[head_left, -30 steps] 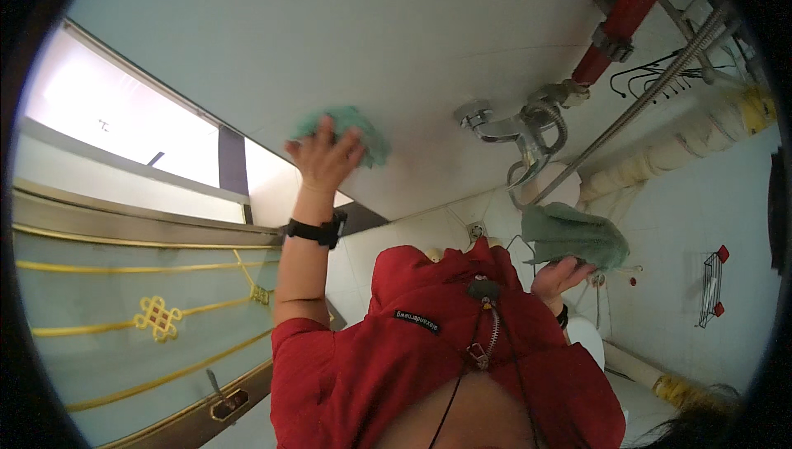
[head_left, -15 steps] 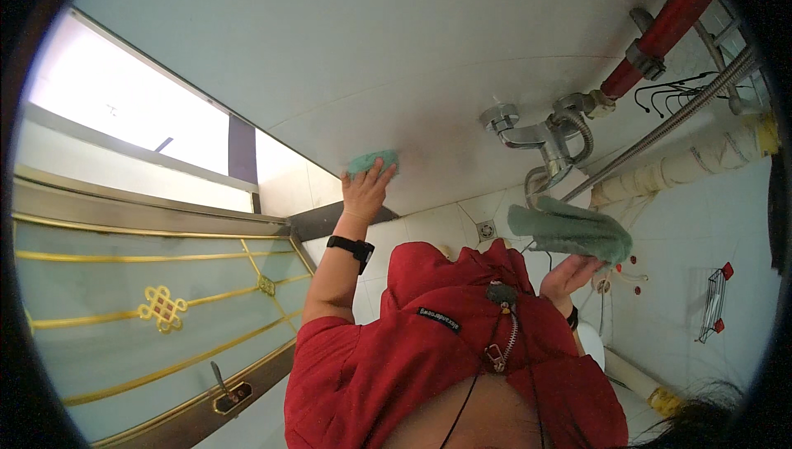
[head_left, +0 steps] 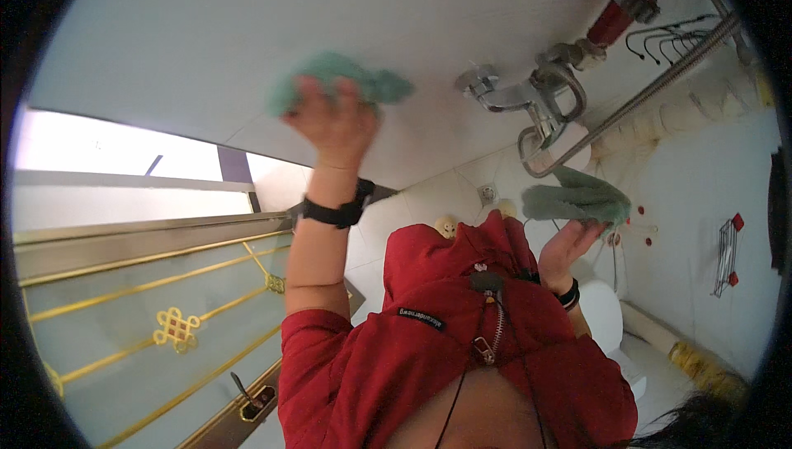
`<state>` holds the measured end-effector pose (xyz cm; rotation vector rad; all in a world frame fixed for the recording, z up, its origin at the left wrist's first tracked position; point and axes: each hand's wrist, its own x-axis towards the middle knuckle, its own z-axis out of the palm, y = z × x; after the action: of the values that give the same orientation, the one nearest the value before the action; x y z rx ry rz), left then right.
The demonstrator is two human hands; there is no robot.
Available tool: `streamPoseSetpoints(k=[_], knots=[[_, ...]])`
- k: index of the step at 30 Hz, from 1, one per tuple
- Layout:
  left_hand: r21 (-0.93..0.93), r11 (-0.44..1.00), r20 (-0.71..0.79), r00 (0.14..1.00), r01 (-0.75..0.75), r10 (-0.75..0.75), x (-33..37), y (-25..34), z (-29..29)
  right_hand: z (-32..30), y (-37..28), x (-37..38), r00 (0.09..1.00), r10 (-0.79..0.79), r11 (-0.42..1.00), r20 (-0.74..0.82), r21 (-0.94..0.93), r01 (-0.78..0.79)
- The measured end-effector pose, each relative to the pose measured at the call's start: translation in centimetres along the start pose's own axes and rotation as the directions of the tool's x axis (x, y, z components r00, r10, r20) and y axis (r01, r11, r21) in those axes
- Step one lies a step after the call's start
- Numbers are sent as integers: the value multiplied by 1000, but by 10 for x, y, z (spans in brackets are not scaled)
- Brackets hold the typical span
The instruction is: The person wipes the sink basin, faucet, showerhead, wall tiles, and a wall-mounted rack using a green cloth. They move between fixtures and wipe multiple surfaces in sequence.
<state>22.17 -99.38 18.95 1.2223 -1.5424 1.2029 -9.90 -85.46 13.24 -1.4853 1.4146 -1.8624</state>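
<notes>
Pale, smooth wall fills the upper part of my remote view, bounded at lower left by a frosted-glass door with gold strips. Fixtures noted on the right: a chrome mixer tap, a ribbed metal hose and a thick red pipe.

Left hand: raised, palm toward the wall, fingers spread over a crumpled mint-green cloth. I judge the cloth to be flattened against the wall, left of the tap; blur prevents me from confirming whether the fingers also pinch it.

Right hand: lower, clear of the wall, fingers grasping a folded grey-green cloth by its near edge, below the tap. Finger detail behind the fabric is hidden.

Handling assessment: both cloths appear light, limp and not fragile. Dampness I cannot determine. I would expect loose corners to fold under or trail. For the mint-green cloth, I recommend a broad hold, palm over the centre; for the grey-green one, a pinch through the folded layers rather than at one corner.
</notes>
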Motion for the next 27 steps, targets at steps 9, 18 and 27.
streamPoseSetpoints(k=[9,18,27], knots=[[-272,907,663,620,-322,419,-129,34,2,-47,-1,-31,988,116,985,-103,-117,-128],[-101,995,233,972,-11,35,41,45,20,-65,10,-34,984,146,989,-105,9,-146],[-487,870,369,884,-78,286,-10,117,17,-145,17,-38,962,147,988,-229,-14,-154]])
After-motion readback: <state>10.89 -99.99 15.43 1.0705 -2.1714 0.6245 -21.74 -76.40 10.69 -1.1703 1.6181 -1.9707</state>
